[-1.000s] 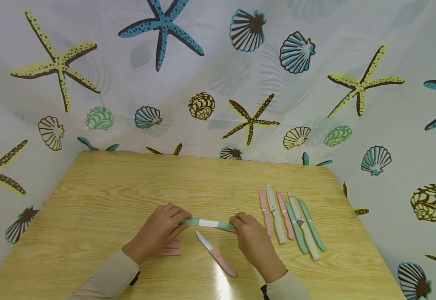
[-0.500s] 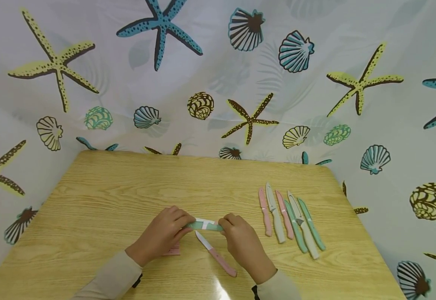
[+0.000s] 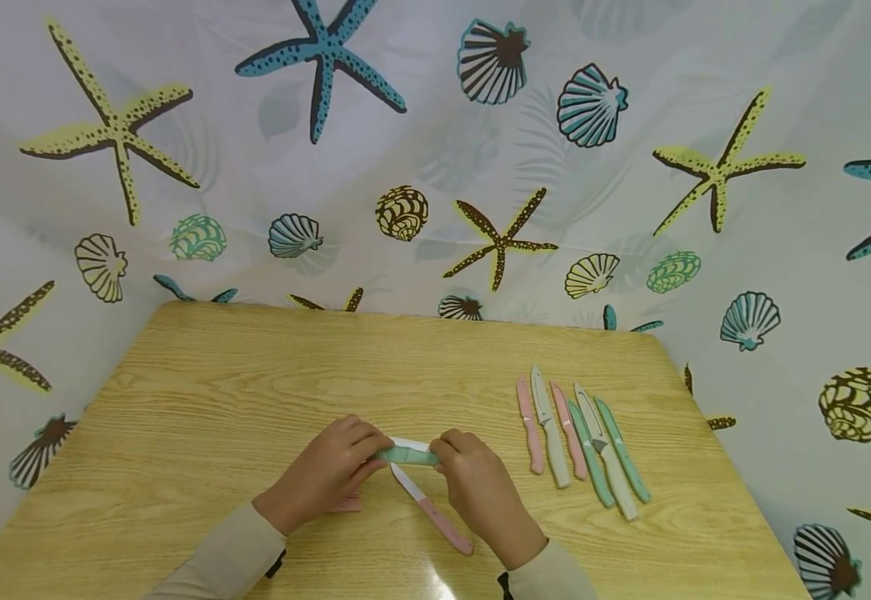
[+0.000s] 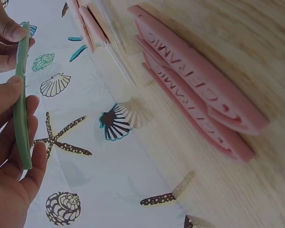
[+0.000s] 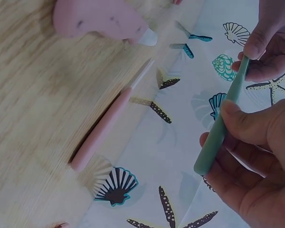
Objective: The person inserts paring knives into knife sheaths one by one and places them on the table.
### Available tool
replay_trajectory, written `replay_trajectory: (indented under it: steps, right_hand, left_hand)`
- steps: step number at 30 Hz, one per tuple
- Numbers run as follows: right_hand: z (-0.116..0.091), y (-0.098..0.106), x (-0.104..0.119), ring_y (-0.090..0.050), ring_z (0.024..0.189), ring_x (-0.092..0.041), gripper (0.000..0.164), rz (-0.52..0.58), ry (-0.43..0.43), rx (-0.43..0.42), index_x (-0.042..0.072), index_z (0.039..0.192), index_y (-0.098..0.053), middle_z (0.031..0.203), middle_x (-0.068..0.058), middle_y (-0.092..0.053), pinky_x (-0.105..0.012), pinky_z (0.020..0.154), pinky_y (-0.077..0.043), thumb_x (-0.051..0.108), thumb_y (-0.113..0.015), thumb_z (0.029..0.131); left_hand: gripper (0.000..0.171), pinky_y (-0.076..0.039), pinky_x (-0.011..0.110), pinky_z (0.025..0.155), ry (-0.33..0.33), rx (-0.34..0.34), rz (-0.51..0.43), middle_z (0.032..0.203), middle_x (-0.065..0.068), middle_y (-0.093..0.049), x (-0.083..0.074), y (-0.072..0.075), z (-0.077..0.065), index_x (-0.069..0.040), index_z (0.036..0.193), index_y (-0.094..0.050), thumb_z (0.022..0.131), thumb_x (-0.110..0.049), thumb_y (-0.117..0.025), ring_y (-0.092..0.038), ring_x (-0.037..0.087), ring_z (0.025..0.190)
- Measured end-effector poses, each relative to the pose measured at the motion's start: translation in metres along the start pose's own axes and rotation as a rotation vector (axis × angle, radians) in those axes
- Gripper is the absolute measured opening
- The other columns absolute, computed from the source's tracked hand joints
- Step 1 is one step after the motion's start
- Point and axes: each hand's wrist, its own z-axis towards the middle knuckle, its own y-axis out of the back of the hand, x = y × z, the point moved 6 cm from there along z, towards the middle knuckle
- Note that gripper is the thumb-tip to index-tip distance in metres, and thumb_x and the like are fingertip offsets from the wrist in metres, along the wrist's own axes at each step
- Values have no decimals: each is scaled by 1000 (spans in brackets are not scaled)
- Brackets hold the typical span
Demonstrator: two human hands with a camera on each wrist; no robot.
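A green-handled knife (image 3: pixel 422 457) is held level between both hands, its blade inside a green sheath (image 4: pixel 21 121). My left hand (image 3: pixel 327 468) grips the sheath, thumb on top and fingers below. At the other end my right hand (image 3: pixel 483 492) pinches the knife's handle (image 5: pixel 213 145). Handle and sheath meet, and a white strip shows along their far edge in the head view. Just below lies a pink knife (image 3: pixel 435 515) with a white blade, uncovered on the table. Pink sheaths (image 4: pixel 194 80) marked CERAMIC lie under the left hand, mostly hidden in the head view.
Several knives lie in a row on the right of the wooden table (image 3: pixel 292 358): pink ones (image 3: pixel 530 425), cream ones (image 3: pixel 557 450) and green ones (image 3: pixel 623 450). A white cloth (image 3: pixel 375 283) with starfish and shells hangs behind the table.
My right hand has moved left toward my left hand. The white blade stretch between green handle and sheath has gone into the sheath, and the two green parts now meet.
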Motion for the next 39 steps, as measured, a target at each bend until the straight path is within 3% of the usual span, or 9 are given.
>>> replay_trajectory:
  steps: [16, 21, 30, 34, 39]
  right_hand:
    - [1, 2, -6, -63, 82, -16, 24, 3, -13, 25, 2, 98, -70, 95, -6, -64, -21, 71, -55, 4, -79, 75]
    - [-4, -2, -16, -63, 82, -17, 22, 11, -55, 36, 2, 96, -70, 94, -6, -64, -22, 72, -55, 4, -79, 76]
    - [-34, 6, -79, -63, 80, -20, 16, 41, -281, -6, 2, 91, -69, 88, -6, -63, -29, 68, -55, -1, -77, 77]
    - [-51, 19, -109, -63, 78, -23, 18, 29, -365, -17, -1, 93, -69, 89, -10, -63, -34, 66, -55, -2, -77, 77]
    - [-76, 38, -148, -64, 79, -32, 21, 29, -487, -19, -9, 101, -66, 93, -20, -64, -42, 66, -56, -2, -73, 81]
  left_hand:
    - [25, -53, 31, 76, -6, 14, 11, 98, -2, -66, 1, 0, 7, -11, 102, -70, 80, -17, -78, -60, 13, 88]
    - [28, -53, 31, 80, 23, 24, 21, 106, -1, -65, 6, 0, 6, -12, 107, -68, 81, -18, -77, -61, 14, 95]
    - [34, -53, 37, 83, 109, 3, 97, 108, 1, -65, 25, 7, -9, -11, 112, -67, 80, -16, -79, -60, 18, 101]
    - [37, -52, 40, 82, 182, 53, 144, 105, 1, -66, 37, 9, -21, -10, 112, -66, 79, -16, -80, -61, 19, 98]
    - [29, -53, 40, 79, 237, 153, 136, 101, 1, -67, 45, 9, -36, -10, 105, -69, 78, -16, -80, -62, 20, 95]
